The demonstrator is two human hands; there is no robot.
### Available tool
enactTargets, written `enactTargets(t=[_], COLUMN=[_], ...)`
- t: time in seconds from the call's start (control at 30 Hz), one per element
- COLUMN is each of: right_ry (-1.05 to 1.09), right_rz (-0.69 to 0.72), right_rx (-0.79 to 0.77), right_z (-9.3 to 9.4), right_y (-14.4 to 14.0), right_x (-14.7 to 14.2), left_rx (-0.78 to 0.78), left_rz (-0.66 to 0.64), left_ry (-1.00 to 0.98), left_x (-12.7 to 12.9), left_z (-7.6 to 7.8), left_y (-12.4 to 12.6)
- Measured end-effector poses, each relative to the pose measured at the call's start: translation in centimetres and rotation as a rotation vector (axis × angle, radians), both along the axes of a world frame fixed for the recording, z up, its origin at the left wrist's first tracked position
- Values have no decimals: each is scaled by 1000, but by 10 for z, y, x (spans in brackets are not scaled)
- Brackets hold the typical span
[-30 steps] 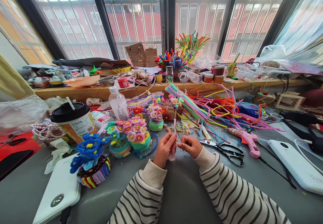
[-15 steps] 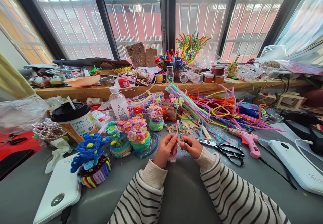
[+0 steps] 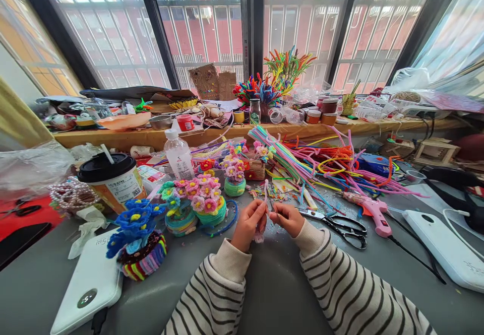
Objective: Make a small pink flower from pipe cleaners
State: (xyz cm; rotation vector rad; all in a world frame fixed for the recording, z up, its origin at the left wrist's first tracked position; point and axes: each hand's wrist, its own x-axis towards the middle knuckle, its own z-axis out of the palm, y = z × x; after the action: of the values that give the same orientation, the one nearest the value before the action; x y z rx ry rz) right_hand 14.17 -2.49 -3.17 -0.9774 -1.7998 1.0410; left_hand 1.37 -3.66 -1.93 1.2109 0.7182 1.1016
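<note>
The left hand point(image 3: 248, 222) and right hand point(image 3: 287, 218) pinch a pink pipe cleaner point(image 3: 265, 194) together, upright above the grey table point(image 3: 272, 284), which lies bare nearer in. Scissors point(image 3: 340, 224) and a pink glue gun point(image 3: 368, 209) crowd the right; flower pots point(image 3: 206, 206) crowd the left; loose pipe cleaners point(image 3: 313, 161) lie beyond.

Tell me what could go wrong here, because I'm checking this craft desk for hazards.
The scissors lie open close to the right hand, so a sideways reach might catch a blade. The glue gun rests on loose pipe cleaners; if hot, it could scorch them. Its cord trails across the table.
</note>
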Motion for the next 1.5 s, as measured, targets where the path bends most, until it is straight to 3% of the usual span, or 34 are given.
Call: enactTargets(t=[0.13,0.37,0.6,0.8,1.07,1.33,1.5], right_ry=[23,-18,22,-37,36,31,74], right_rz=[30,-58,14,-70,13,-66,-20], right_rx=[5,60,7,65,3,5,-33], right_z=[0,-7,-1,-3,-1,-6,-2], right_y=[0,4,0,3,1,5,2], right_x=[0,-1,0,1,2,3,3], left_rx=[5,29,8,0,-5,-3,-14], left_rz=[-37,-32,-67,-49,-80,-74,-74], left_ry=[12,-3,37,23,18,19,36], left_x=[1,2,2,1,2,2,2], left_z=[0,0,1,2,1,2,1], left_y=[-1,-1,-1,-1,-1,-2,-2])
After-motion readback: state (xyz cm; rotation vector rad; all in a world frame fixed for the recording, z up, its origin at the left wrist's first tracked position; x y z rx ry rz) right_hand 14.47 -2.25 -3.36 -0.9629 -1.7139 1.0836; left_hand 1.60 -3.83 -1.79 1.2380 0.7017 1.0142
